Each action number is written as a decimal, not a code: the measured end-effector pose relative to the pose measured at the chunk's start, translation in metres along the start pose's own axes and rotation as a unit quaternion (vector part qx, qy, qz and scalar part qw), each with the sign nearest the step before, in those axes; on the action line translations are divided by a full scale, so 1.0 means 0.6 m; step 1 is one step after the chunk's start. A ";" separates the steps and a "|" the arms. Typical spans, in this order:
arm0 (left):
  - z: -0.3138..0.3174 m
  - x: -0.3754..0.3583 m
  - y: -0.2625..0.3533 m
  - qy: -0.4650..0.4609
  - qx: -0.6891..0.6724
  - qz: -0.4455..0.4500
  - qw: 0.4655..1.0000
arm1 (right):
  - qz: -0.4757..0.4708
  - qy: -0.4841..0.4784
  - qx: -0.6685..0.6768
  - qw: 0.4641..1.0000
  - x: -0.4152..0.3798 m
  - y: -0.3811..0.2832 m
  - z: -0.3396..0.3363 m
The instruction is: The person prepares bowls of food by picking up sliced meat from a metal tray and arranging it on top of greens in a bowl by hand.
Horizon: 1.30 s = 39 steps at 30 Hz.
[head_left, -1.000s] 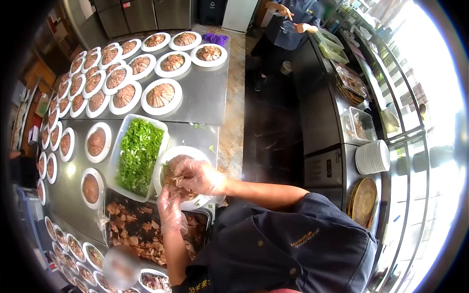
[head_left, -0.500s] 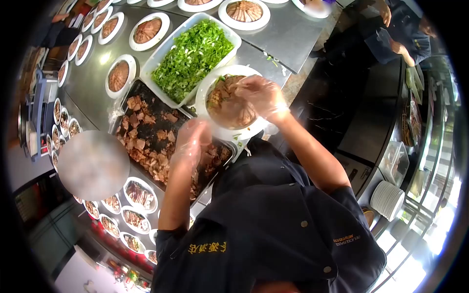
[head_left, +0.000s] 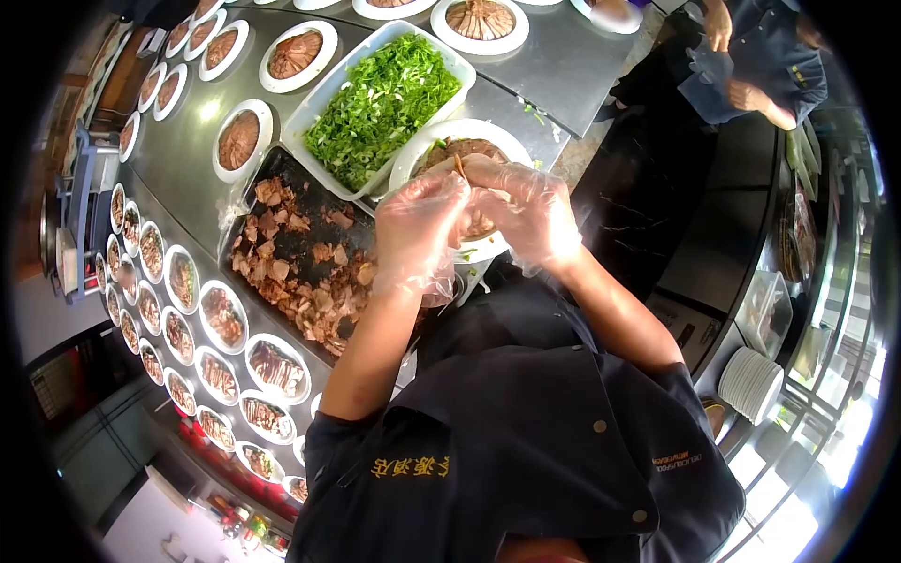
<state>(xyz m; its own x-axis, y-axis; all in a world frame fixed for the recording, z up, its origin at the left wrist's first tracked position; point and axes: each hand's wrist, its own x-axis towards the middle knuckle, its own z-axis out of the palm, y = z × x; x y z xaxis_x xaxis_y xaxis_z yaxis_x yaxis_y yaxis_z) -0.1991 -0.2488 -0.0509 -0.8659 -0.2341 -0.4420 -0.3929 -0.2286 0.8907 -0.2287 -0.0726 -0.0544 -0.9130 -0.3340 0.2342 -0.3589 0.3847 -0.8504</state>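
Observation:
Both hands wear clear plastic gloves. My left hand (head_left: 420, 225) and my right hand (head_left: 526, 208) meet over a white plate (head_left: 405, 161) of meat. Their fingers are pinched together around a small brown piece of meat (head_left: 459, 166). The hands cover much of the plate, where sliced meat (head_left: 477, 148) and some green bits show. Just beyond it is a white tub (head_left: 298, 120) of chopped greens (head_left: 380, 103). To the left of my left hand lies a black tray (head_left: 267, 169) of meat pieces (head_left: 319, 296).
White plates of sliced meat (head_left: 481, 19) line the steel table (head_left: 174, 202). Many filled oval dishes (head_left: 278, 368) stand at lower left. A co-worker in dark clothes (head_left: 765, 56) is at upper right. Stacked white plates (head_left: 751, 387) sit at the right.
My left hand has moved from over the black tray to the plate and met my right hand. A brown piece now shows between the fingers. The view has shifted slightly.

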 end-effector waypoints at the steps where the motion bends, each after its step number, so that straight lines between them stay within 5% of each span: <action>1: -0.001 -0.001 -0.001 0.000 0.000 0.000 1.000 | 0.019 0.005 0.007 1.000 0.000 -0.001 0.000; 6: -0.024 0.018 -0.052 -0.076 0.083 0.066 0.991 | 0.065 0.002 -0.030 0.997 -0.005 -0.018 0.000; 9: -0.024 0.021 -0.079 -0.065 0.075 0.115 0.988 | -0.004 -0.010 -0.048 0.999 -0.014 -0.013 0.002; 15: -0.016 -0.002 -0.043 -0.045 0.038 0.009 0.998 | 0.155 -0.034 0.127 0.979 -0.033 0.020 0.027; 18: -0.018 0.003 -0.070 -0.031 0.120 0.094 0.988 | 0.169 0.002 0.186 0.968 -0.040 0.024 0.044; 20: -0.019 0.000 -0.071 -0.023 0.091 0.086 0.992 | 0.245 0.003 0.307 0.920 -0.038 0.024 0.052; 23: -0.018 -0.010 -0.051 0.010 -0.022 0.001 1.000 | 0.230 0.082 0.459 0.854 -0.028 0.016 0.023; 24: -0.034 -0.002 -0.062 0.011 -0.005 0.015 1.000 | 0.159 0.183 0.361 0.900 -0.023 0.019 0.023; 27: -0.055 0.004 -0.067 0.033 -0.048 -0.003 0.998 | -0.152 0.242 0.139 0.948 -0.003 0.066 0.012; 29: -0.068 0.005 -0.080 0.026 -0.136 -0.035 0.990 | -0.227 0.078 -0.084 0.967 -0.004 0.126 0.040; 30: -0.075 0.005 -0.091 0.025 -0.135 -0.036 0.990 | -0.149 -0.035 -0.290 0.945 -0.021 0.136 0.057; 31: -0.081 0.011 -0.100 0.013 -0.128 -0.051 0.990 | -0.094 -0.059 -0.234 0.966 -0.046 0.159 0.063; 32: -0.084 0.018 -0.103 0.000 -0.121 -0.065 0.990 | -0.186 0.027 -0.162 0.969 -0.054 0.145 0.051; 34: -0.067 0.012 -0.087 0.024 -0.075 -0.085 0.993 | -0.137 0.067 -0.051 0.987 -0.068 0.113 0.051; 35: -0.060 0.004 -0.083 0.010 -0.046 -0.107 0.993 | -0.085 0.042 -0.022 0.995 -0.060 0.071 0.043; 36: -0.058 -0.001 -0.083 -0.004 -0.016 -0.126 0.992 | 0.046 0.013 0.145 0.988 -0.069 0.055 0.056; 38: -0.057 0.012 -0.096 -0.052 -0.014 -0.093 0.994 | 0.178 -0.015 0.364 0.914 -0.063 0.070 0.068; 39: -0.053 0.010 -0.087 -0.028 -0.012 -0.078 0.997 | 0.150 0.014 0.295 0.944 -0.047 0.050 0.054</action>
<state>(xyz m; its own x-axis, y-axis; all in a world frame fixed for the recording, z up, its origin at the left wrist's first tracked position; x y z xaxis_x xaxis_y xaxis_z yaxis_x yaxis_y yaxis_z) -0.1739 -0.2682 -0.1031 -0.8114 -0.1417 -0.5671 -0.5166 -0.2800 0.8091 -0.2076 -0.0796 -0.1016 -0.9642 -0.2597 -0.0527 0.0786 -0.0904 -0.9928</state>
